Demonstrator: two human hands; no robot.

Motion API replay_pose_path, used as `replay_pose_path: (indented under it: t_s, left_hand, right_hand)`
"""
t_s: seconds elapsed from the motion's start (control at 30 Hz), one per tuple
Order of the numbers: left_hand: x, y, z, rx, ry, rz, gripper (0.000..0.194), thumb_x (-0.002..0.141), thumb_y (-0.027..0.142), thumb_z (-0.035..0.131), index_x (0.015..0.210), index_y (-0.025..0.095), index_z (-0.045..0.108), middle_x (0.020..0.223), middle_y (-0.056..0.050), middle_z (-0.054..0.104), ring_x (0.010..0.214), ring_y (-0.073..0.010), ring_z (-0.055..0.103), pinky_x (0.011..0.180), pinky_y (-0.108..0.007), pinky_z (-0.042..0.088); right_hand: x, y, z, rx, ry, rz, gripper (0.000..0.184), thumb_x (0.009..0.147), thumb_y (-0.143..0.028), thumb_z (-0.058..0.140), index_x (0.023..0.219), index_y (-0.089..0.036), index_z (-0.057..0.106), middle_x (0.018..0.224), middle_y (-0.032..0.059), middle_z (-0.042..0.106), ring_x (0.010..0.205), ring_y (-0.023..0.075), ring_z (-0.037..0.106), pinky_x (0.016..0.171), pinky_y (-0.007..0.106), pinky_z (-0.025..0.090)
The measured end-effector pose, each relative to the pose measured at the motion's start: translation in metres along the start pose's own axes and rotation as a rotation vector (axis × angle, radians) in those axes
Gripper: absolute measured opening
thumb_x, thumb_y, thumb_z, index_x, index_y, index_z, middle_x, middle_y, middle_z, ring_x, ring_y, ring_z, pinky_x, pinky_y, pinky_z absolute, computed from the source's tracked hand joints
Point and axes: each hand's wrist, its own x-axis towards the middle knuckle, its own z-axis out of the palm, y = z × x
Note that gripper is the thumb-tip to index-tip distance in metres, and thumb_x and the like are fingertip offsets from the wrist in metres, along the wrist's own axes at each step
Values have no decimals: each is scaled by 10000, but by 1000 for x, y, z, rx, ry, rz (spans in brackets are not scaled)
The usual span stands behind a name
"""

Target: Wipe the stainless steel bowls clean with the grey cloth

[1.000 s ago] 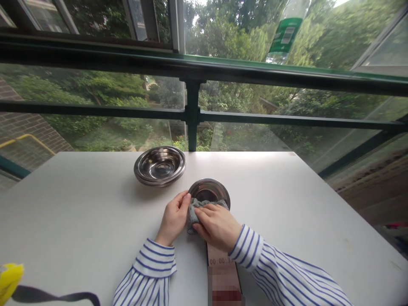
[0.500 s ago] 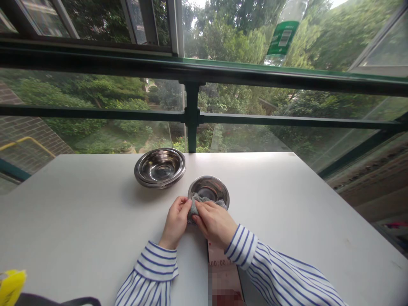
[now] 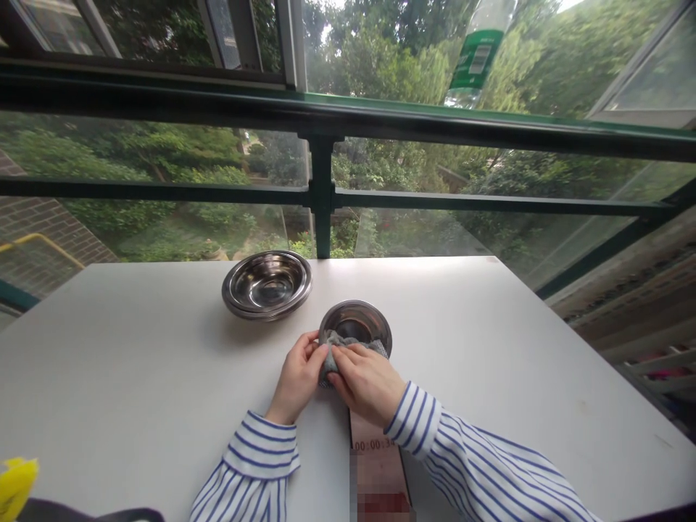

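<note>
A small shiny metal bowl (image 3: 356, 313) stands on the white table (image 3: 462, 326) in front of me. At its left rim is my left hand (image 3: 299, 373), fingers closed on the edge, thumb against the cloth. A grey cloth (image 3: 333, 357) is draped over the near rim, partly inside the bowl. My right hand (image 3: 370, 380) presses the cloth onto that rim with its fingers together. Both hands hide the bowl's near side. Farther back on the left sit several stacked metal bowls (image 3: 266, 286), wider than the one I hold.
A phone (image 3: 375, 444) showing a timer lies under my right wrist. Something yellow (image 3: 17, 486) with a black strap (image 3: 92, 511) is at the near left corner. Beyond the table runs a dark green railing (image 3: 320, 196); a plastic bottle (image 3: 478, 58) stands above it.
Both hands stay at the small bowl's near rim. The cloth has shifted slightly up into the bowl and is more bunched. My left thumb has moved down onto the cloth.
</note>
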Motion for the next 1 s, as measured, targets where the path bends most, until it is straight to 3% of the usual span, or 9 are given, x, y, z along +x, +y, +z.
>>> replay_pose_path:
  t_s: [0.1,0.37,0.57,0.7,1.0]
  left_hand:
    - [0,-1,0,9,-6,23,248,729,263,561,940,133,560,681,10,614,670,-139,581,645,-252,446]
    - [4,-3,-2,51,37,51,260,692,261,616,917,133,630,571,62,500,548,-99,479,561,-222,397]
    - [3,-2,0,40,-12,28,384,744,331,562,1071,135,606,830,-31,672,743,-164,594,667,-263,463]
    - [3,-1,-2,5,-87,51,370,765,316,541,1099,171,604,978,-34,681,890,-177,595,821,-276,439]
    - [6,-1,-3,-7,37,5,313,713,294,596,979,135,638,637,27,619,606,-122,547,606,-228,425]
  right_hand:
    - [0,1,-1,2,-27,-18,395,876,-295,383,1207,-87,441,1092,130,595,974,225,516,794,343,428]
    - [-22,19,-16,-14,-120,-117,347,870,-308,409,1167,-144,481,1091,96,611,990,214,532,780,328,393]
    - [-12,10,-6,-2,-41,-80,390,869,-312,402,1200,-111,450,1112,119,588,998,224,514,786,335,408]
    - [0,1,0,26,10,-13,414,877,-306,377,1223,-83,420,1129,141,569,1022,230,488,831,353,404]
    - [-17,20,-21,30,-173,-145,326,864,-324,429,1140,-165,499,1039,70,632,935,208,553,788,324,373]
